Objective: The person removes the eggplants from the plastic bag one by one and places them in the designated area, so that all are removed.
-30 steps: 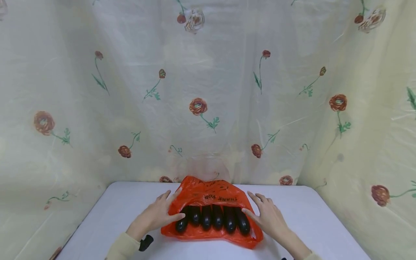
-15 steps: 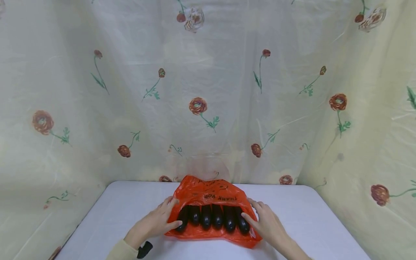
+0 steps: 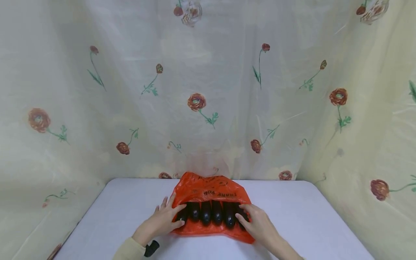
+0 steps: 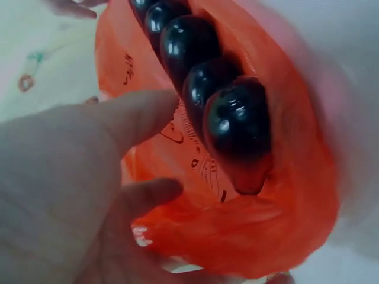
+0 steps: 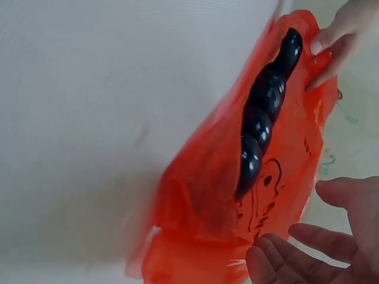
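Several glossy dark eggplants lie side by side in a row on a red plastic bag with black "THANK YOU" print. The left hand is at the bag's left end, its thumb and index finger spread on either side of the leftmost eggplant. In the left wrist view the near eggplant sits just past the fingers of that hand. At the opposite end, the right hand reaches over the bag's edge, with thumb and index fingertips at the rightmost eggplant and partly hiding it. The right wrist view shows its fingers extended.
The bag rests on a white table with rounded back corners. Behind and beside the table hangs a pale floral curtain. A black band is at the left wrist.
The right hand has moved inward to the last eggplant, and the left hand's fingers have shifted in at the leftmost one. The bag's right side sits further in. The head view has tilted slightly down.
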### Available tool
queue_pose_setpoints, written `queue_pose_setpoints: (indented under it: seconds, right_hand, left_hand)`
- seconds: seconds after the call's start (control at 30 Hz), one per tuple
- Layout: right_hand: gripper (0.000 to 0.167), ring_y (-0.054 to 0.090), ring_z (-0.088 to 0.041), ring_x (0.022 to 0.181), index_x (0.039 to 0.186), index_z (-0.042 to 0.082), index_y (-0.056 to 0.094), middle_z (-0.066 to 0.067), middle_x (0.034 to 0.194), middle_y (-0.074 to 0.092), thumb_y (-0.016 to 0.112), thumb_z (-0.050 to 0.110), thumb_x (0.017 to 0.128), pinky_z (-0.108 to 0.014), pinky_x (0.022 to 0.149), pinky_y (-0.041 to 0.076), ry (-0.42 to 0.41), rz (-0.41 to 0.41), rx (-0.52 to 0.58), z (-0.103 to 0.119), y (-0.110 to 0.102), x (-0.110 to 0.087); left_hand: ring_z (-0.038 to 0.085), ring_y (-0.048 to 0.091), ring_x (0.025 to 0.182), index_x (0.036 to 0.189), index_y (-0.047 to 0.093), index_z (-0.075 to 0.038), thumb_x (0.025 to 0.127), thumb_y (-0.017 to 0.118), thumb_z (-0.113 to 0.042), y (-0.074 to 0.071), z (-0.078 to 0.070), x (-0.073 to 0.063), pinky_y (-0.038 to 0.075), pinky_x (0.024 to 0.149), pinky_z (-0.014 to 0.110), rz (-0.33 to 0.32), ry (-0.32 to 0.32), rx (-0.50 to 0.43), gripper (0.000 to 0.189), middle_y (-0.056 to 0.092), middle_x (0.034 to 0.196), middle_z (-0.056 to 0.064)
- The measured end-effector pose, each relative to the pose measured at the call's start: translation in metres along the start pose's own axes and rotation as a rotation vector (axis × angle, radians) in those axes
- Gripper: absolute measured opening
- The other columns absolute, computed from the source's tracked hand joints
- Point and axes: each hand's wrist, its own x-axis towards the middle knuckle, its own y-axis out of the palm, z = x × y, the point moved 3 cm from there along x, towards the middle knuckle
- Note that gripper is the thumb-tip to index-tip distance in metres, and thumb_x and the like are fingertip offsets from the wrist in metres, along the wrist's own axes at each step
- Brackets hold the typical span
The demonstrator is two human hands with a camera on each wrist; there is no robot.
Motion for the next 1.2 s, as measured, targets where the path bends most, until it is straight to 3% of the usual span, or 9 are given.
queue_pose_setpoints:
  seconds: [0.13,0.27,0.63,0.77,0.87,0.93,1.03,1.1,1.2]
  right_hand:
    - [0.031,0.062,-0.014,0.083,0.107,0.008,0.07,-0.004,0.097,0.07,0.074,0.027,0.084,-0.035,0.074,0.055,0.014,0.03,-0.01,0.0,0.008,-0.002]
    - [0.031,0.063,-0.015,0.083,0.108,0.009,0.069,-0.004,0.097,0.069,0.074,0.027,0.083,-0.036,0.074,0.055,0.023,0.036,-0.034,-0.003,0.015,-0.004]
    - [0.038,0.066,-0.023,0.093,0.115,0.007,0.069,-0.01,0.102,0.069,0.075,0.026,0.082,-0.045,0.083,0.056,0.109,0.088,-0.045,-0.014,0.02,-0.001]
    - [0.041,0.066,-0.023,0.095,0.116,0.006,0.068,-0.011,0.105,0.069,0.075,0.027,0.082,-0.046,0.084,0.056,0.141,0.116,-0.05,-0.016,0.021,0.001]
    - [0.042,0.066,-0.024,0.094,0.116,0.005,0.068,-0.012,0.105,0.069,0.076,0.027,0.082,-0.047,0.083,0.056,0.142,0.123,-0.052,-0.017,0.02,0.003]
    - [0.042,0.066,-0.024,0.093,0.116,0.004,0.068,-0.013,0.105,0.068,0.076,0.026,0.082,-0.047,0.083,0.056,0.142,0.125,-0.051,-0.017,0.02,0.005]
    - [0.044,0.065,-0.022,0.092,0.118,0.003,0.067,-0.012,0.104,0.068,0.076,0.026,0.081,-0.047,0.082,0.056,0.165,0.146,-0.053,-0.018,0.02,0.007]
    - [0.045,0.065,-0.022,0.093,0.119,0.003,0.067,-0.012,0.104,0.068,0.076,0.026,0.082,-0.047,0.082,0.056,0.191,0.165,-0.054,-0.019,0.022,0.008]
    - [0.045,0.065,-0.023,0.093,0.119,0.002,0.066,-0.013,0.104,0.067,0.076,0.026,0.082,-0.048,0.082,0.056,0.205,0.183,-0.062,-0.02,0.024,0.008]
  left_hand:
    - [0.052,0.039,0.13,0.143,0.046,-0.012,0.091,0.063,-0.039,0.005,0.003,0.007,0.042,0.095,0.068,-0.042,-0.029,-0.005,0.061,0.018,0.157,0.026]
    - [0.046,0.053,0.119,0.143,0.045,-0.008,0.094,0.059,-0.035,0.009,0.005,0.011,0.046,0.092,0.064,-0.08,-0.036,-0.005,0.057,0.026,0.154,0.026]
    - [0.037,0.057,0.12,0.143,0.043,-0.006,0.091,0.059,-0.012,0.008,0.004,0.015,0.048,0.095,0.057,-0.163,-0.021,0.032,0.055,0.04,0.149,0.021]
    - [0.027,0.064,0.09,0.144,0.044,-0.008,0.088,0.062,-0.01,0.007,0.004,0.014,0.055,0.078,0.047,-0.174,-0.018,0.09,0.059,0.041,0.15,0.016]
    - [0.019,0.053,0.063,0.144,0.044,-0.008,0.085,0.064,-0.007,0.005,0.003,0.014,0.049,0.06,0.035,-0.194,-0.003,0.118,0.062,0.042,0.15,0.015]
    - [0.018,0.047,0.058,0.144,0.044,-0.007,0.084,0.065,-0.003,0.004,0.002,0.014,0.048,0.059,0.035,-0.197,0.01,0.111,0.064,0.042,0.149,0.015]
    - [0.023,0.059,0.074,0.145,0.042,-0.004,0.079,0.068,0.004,0.004,0.001,0.014,0.055,0.078,0.044,-0.19,0.021,0.074,0.071,0.041,0.149,0.018]
    - [0.029,0.063,0.094,0.145,0.041,-0.003,0.076,0.07,0.008,0.005,0.0,0.014,0.051,0.091,0.052,-0.178,0.024,0.045,0.076,0.041,0.149,0.019]
    - [0.036,0.059,0.114,0.145,0.04,-0.001,0.073,0.071,0.012,0.007,0.001,0.014,0.046,0.098,0.057,-0.176,0.028,0.019,0.079,0.04,0.149,0.021]
